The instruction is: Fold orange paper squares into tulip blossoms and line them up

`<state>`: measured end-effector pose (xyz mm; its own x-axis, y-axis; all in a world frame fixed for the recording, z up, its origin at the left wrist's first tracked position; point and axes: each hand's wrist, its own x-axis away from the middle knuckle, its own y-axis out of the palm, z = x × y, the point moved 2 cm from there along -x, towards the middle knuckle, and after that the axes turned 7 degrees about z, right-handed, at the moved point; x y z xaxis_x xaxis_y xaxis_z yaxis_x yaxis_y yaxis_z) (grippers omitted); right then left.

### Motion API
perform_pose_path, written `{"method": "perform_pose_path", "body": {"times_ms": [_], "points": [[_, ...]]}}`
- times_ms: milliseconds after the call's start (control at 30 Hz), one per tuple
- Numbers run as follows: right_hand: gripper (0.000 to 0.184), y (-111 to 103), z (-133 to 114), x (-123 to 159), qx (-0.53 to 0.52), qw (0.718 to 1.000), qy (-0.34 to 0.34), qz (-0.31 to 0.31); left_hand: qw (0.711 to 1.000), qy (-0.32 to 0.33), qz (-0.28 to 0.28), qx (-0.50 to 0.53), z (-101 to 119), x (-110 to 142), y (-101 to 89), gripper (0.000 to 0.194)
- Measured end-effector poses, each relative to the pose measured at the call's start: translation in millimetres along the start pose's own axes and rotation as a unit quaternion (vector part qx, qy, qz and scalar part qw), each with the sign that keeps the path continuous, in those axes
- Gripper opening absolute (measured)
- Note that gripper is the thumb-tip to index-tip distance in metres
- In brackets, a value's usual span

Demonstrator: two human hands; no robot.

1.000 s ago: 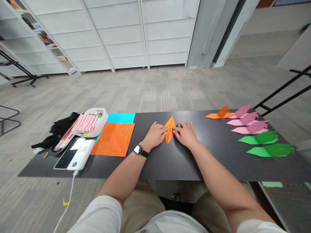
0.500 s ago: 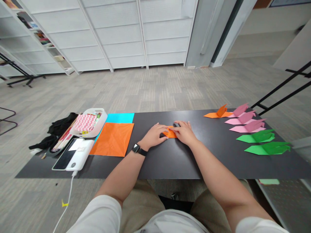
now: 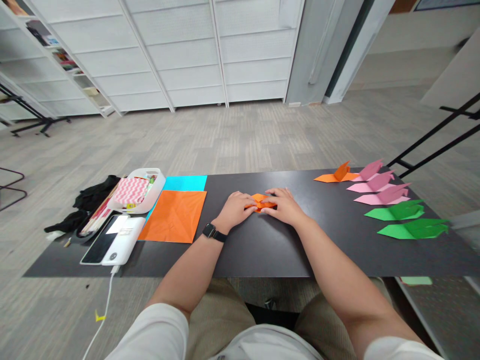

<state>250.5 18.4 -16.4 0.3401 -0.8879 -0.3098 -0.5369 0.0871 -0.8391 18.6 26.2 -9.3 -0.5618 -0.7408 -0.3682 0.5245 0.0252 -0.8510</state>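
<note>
A small folded piece of orange origami paper [image 3: 259, 198] lies near the middle of the dark table, partly covered by fingers. My left hand [image 3: 237, 209], with a black watch [image 3: 214, 231] on its wrist, pinches the paper's left side. On the opposite side, my right hand [image 3: 285, 207] has thumb and fingers closed on the right part. Folds stand up a little between the fingertips. Left of my hands lies a flat orange sheet [image 3: 174, 216], over a light blue sheet [image 3: 186, 183].
Folded paper birds stand along the right: an orange one [image 3: 337, 175], pink ones [image 3: 380, 195] and green ones [image 3: 412, 229]. At the left are a white basket [image 3: 159, 187], a phone [image 3: 98, 248], a white power bank [image 3: 123, 240] with a cable, and black cloth [image 3: 95, 196].
The orange paper has turned and its folds now spread between the fingers. Both hands have shifted their grip, with thumbs and fingers nearer its two sides.
</note>
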Motion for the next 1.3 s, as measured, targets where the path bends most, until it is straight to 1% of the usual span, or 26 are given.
{"method": "perform_pose_path", "body": {"times_ms": [133,267,400,533,733,967,1133,1300], "points": [[0.012,2.7,-0.3,-0.7,-0.001,1.0,0.0,0.007,1.0,-0.001,-0.002,-0.002,0.2,-0.4,-1.5,0.02],[0.007,4.4,1.7,-1.1,-0.001,1.0,0.002,0.014,1.0,0.003,-0.001,-0.004,1.1,-0.4,-1.6,0.016],[0.01,2.6,-0.2,-0.7,-0.005,1.0,0.004,0.011,1.0,-0.003,-0.001,-0.009,0.7,-0.2,0.4,0.016],[0.015,2.8,-2.8,-1.4,-0.002,1.0,0.006,0.009,1.0,-0.023,-0.005,-0.007,0.5,-0.8,1.2,0.015],[0.013,7.0,-1.8,-2.8,0.012,1.0,0.018,0.007,1.0,-0.03,0.001,0.008,0.7,-1.3,0.4,0.011],[0.007,10.2,0.7,-3.9,0.013,0.999,0.021,0.02,1.0,-0.025,-0.008,0.016,-0.8,-1.6,0.6,0.013],[0.009,7.2,2.8,-4.3,0.021,0.999,0.025,0.027,1.0,-0.015,-0.012,0.023,3.5,-4.5,0.9,0.015],[0.008,7.0,5.7,-3.6,0.018,0.999,0.031,0.028,0.999,0.009,-0.01,0.044,2.2,-2.2,2.4,0.023]]}}
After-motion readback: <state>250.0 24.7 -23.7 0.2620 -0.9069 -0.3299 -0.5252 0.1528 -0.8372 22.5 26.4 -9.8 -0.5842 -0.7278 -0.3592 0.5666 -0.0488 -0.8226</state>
